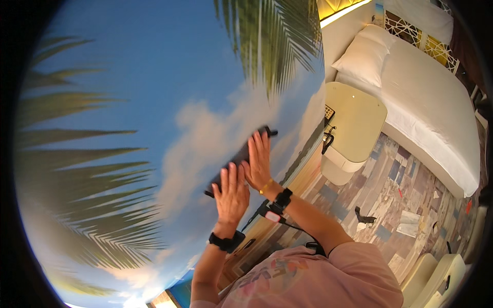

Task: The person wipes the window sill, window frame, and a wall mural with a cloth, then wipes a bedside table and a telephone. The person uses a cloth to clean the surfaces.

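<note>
In front of me a long dark object (pixel 239 156) with small black end pieces lies against a wall mural (pixel 173 115) of sky, clouds and palm leaves. My left hand (pixel 232 196) rests on its lower part, fingers laid over it. Higher up, the fingers of my right hand (pixel 257 159) lie along the upper part. Both hands press it flat to the wall, and its exact kind cannot be made out. Black wrist straps sit on both arms, with a yellow bracelet (pixel 266 186) on the right. A black cable (pixel 294 226) hangs near my right forearm.
To the right stands a cream bedside cabinet (pixel 358 115) bearing a keypad device (pixel 329 112) and a coiled cord (pixel 328 140). Behind it is a bed (pixel 423 100) with a pillow (pixel 364 57). A black item (pixel 364 215) and scraps lie on the patterned floor (pixel 346 204).
</note>
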A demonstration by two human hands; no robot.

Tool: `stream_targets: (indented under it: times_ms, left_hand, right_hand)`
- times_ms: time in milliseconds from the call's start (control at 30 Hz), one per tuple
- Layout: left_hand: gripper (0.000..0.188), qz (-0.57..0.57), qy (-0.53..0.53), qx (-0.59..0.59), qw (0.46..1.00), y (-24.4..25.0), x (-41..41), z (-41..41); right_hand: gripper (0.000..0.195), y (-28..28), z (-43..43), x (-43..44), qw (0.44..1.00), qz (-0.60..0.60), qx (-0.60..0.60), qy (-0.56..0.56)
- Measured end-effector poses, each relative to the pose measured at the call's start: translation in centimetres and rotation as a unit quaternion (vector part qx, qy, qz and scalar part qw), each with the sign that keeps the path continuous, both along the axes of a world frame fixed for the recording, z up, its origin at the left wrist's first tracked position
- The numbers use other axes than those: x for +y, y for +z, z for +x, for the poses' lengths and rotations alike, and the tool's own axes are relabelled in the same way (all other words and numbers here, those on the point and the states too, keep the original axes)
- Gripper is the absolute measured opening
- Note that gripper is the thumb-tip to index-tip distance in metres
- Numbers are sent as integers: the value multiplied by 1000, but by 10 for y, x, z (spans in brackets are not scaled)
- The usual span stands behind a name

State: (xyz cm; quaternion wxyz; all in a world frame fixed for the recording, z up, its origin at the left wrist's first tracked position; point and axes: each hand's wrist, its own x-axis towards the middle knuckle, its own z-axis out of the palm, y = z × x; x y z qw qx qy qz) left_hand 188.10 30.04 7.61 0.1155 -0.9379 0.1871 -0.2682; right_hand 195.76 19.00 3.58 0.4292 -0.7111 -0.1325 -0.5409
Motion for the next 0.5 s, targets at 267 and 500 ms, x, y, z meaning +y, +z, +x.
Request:
stream_targets:
  times_ms: [267,500]
  left_hand:
    - [57,-82,-29,-160,983,97,-80,56]
    - [59,-32,-48,29,998,-9,-127,72]
  right_hand:
    - [61,138,54,-86,996,-72,-51,-14]
    - [59,-18,79,-140,997,-59,8,-42]
